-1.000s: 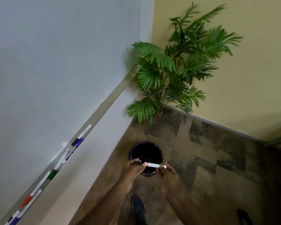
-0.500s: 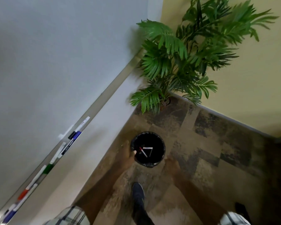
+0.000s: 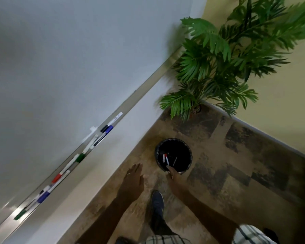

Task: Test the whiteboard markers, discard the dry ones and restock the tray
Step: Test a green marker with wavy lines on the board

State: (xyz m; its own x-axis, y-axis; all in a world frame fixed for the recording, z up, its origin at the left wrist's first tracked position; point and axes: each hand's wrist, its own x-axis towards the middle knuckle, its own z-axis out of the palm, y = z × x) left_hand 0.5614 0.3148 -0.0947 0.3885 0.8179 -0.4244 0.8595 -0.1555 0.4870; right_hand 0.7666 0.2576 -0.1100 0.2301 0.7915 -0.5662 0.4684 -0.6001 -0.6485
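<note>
The black waste bin (image 3: 190, 156) stands on the floor just past the picture's centre, toward 5 o'clock. Inside it lie discarded markers (image 3: 167, 159), two of them with red caps. The right hand (image 3: 174, 175) hovers at the bin's 6 o'clock edge, fingers loose over the rim and grasping nothing. The left hand (image 3: 133, 180) is at the bin's 8 o'clock, flat and released, fingers straight above the floor. From 7 o'clock toward 1 o'clock runs the whiteboard tray (image 3: 141, 88), which carries blue, green and red capped markers (image 3: 80, 157). A potted palm (image 3: 218, 59) fills the corner at 1 o'clock.
</note>
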